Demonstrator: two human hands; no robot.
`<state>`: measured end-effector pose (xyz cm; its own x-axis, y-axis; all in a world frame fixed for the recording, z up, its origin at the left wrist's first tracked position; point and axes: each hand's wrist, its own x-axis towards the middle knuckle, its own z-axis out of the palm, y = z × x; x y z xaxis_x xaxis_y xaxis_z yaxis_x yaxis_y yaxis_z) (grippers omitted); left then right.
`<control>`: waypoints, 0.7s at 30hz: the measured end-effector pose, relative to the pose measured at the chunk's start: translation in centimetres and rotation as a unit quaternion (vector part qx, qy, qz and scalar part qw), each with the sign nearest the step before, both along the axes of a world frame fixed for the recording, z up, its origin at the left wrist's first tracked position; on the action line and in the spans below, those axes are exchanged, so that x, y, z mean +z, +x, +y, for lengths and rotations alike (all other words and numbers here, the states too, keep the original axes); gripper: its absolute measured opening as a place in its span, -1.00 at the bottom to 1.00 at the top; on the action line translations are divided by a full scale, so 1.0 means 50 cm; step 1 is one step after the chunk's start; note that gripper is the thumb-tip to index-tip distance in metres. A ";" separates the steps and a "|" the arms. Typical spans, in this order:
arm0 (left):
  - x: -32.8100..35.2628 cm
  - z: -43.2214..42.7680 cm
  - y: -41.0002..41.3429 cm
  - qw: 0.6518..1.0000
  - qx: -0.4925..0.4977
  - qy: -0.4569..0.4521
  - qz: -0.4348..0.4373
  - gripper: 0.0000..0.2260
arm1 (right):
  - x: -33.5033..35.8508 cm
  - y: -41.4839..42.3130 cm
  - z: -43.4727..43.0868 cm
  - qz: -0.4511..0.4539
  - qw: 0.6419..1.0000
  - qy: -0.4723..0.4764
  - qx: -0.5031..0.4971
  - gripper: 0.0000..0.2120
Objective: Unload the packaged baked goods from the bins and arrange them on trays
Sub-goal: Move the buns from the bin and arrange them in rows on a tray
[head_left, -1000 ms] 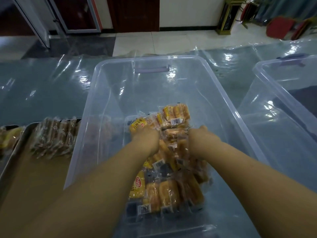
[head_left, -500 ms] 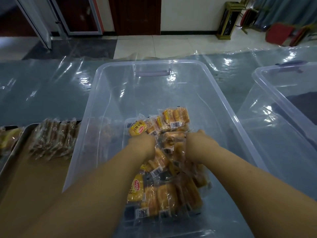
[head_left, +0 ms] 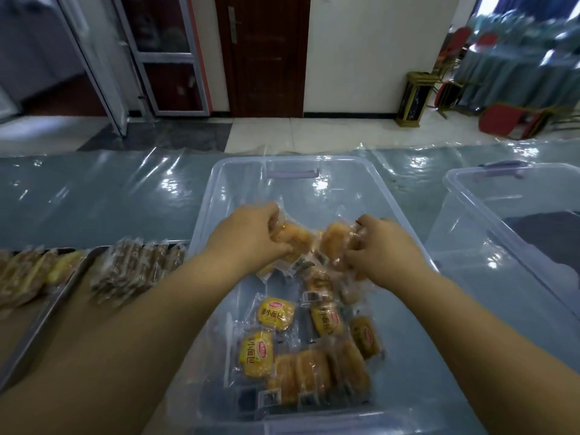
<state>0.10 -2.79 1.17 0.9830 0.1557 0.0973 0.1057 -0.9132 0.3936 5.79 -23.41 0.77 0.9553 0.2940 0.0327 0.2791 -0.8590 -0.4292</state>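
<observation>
Item: clutch of packaged small breads (head_left: 309, 243), held over the middle of the clear bin (head_left: 204, 215), above loose packets (head_left: 276, 313) on its floor towards the near edge; long axis left to right, parallel to the far rim. Left hand (head_left: 251, 238) and right hand (head_left: 378, 248) curl their fingers round opposite ends, likely to carry several at once. Metal tray (head_left: 47, 315) beyond the bin's left wall, part filled

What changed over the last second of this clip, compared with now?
Both hands rose out of the pile: the left hand and right hand now hold a bunch of bread packets between them, lifted above the floor of the clear bin. The loose packets left inside, the tray with its stacked packets and the second bin stayed put.
</observation>
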 end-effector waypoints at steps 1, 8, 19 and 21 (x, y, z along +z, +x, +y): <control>0.013 0.005 -0.021 1.000 0.005 -0.011 -0.028 -0.68 | 0.013 -0.010 -0.004 -0.020 1.000 0.023 0.003 -0.74; 0.075 0.017 -0.192 0.969 0.048 -0.109 -0.216 -0.52 | 0.073 -0.103 0.000 -0.159 0.972 0.167 0.044 -0.53; 0.089 0.113 -0.477 0.925 0.155 -0.104 -0.332 -0.61 | 0.106 -0.291 0.149 -0.171 0.925 0.301 0.154 -0.57; 0.078 0.160 -0.539 0.923 0.176 -0.109 -0.325 -0.60 | 0.104 -0.337 0.191 -0.165 0.921 0.300 0.185 -0.59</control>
